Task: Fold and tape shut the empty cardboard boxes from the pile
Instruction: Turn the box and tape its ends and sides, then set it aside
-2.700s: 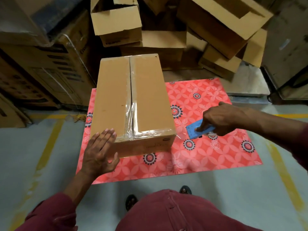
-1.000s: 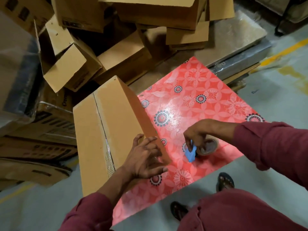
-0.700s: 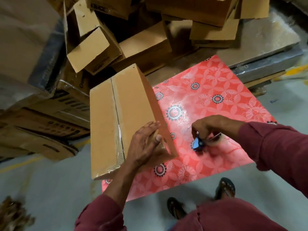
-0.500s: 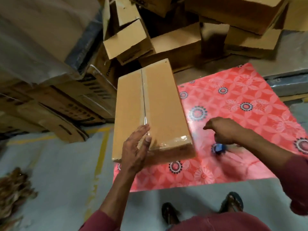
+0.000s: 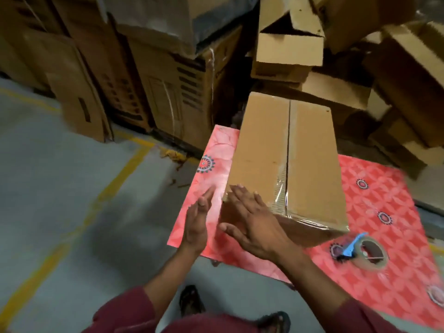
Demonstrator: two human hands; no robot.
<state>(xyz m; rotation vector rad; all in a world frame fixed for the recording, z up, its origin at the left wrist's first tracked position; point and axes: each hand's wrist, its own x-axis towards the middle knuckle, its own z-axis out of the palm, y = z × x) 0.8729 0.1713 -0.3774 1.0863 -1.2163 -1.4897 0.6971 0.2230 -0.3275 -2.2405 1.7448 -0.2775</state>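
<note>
I'm seeing both hands w/ fingers straight, nothing being gripped. R hand (image 5: 254,227) is lying flat over the near-left corner of the taped box (image 5: 286,162), fingertips touching the top face at that corner, thumb spread toward the L. L hand (image 5: 197,224) is hovering edge-on just beside the box's left side, over the mat; can't tell if it's touching cardboard. Box is sitting on the red flower-print mat (image 5: 374,203), flaps closed, clear tape (image 5: 286,188) running along the center seam and wrapping over the near edge. Tape roll (image 5: 371,254) w/ blue cutter (image 5: 352,246) is lying on the mat to the R of the box, near its front corner, apart from both hands. Pile of empty open boxes (image 5: 288,49) is sitting behind the mat; bigger printed cartons (image 5: 168,92) are standing at back-left on the grey floor (image 5: 60,188) w/ yellow lines.
</note>
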